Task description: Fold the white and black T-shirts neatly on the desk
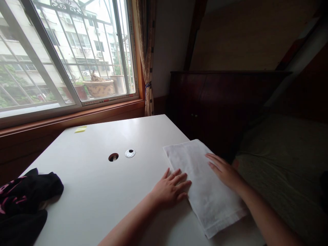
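A folded white cloth [202, 184] lies flat on the white table [92, 184], toward its right edge. My left hand [170, 188] rests at the cloth's left edge, its fingers spread and the fingertips on the fabric. On the cloth's right side lies my right hand [224, 171], fingers extended over the edge, with nothing gripped. The underside of both palms is hidden.
Dark clothing with pink print [33, 188] is bunched at the table's left. A round hole [113, 157], a round silvery cover [130, 153] and yellow paper [80, 129] are farther back. Beyond stand a window, a curtain [149, 68] and a dark cabinet [205, 99].
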A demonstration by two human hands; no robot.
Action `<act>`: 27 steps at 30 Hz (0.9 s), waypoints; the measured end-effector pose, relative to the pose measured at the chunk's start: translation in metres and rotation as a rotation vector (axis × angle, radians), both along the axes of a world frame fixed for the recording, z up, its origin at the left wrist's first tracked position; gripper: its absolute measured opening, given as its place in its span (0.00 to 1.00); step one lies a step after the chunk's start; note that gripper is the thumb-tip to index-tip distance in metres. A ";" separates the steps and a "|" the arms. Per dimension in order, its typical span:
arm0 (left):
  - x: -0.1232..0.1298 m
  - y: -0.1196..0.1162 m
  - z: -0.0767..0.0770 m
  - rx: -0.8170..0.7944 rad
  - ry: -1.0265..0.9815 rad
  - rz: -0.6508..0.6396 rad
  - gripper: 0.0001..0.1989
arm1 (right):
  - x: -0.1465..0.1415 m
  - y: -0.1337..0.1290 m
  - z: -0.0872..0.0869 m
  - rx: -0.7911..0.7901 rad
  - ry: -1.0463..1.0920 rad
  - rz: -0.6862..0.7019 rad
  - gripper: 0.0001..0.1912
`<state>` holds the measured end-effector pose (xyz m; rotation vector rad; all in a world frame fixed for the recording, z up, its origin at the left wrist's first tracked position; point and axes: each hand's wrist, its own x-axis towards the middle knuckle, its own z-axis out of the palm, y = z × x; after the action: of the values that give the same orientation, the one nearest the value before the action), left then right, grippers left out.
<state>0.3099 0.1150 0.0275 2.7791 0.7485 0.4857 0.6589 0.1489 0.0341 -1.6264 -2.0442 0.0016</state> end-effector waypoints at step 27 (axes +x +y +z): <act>-0.012 -0.054 0.011 0.044 0.016 -0.145 0.27 | -0.007 0.148 -0.033 -0.275 -0.230 -0.261 0.33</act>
<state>0.2984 0.0608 0.0381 2.8545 0.5409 0.4585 0.6522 0.2965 0.0009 -2.1441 -2.0514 0.0036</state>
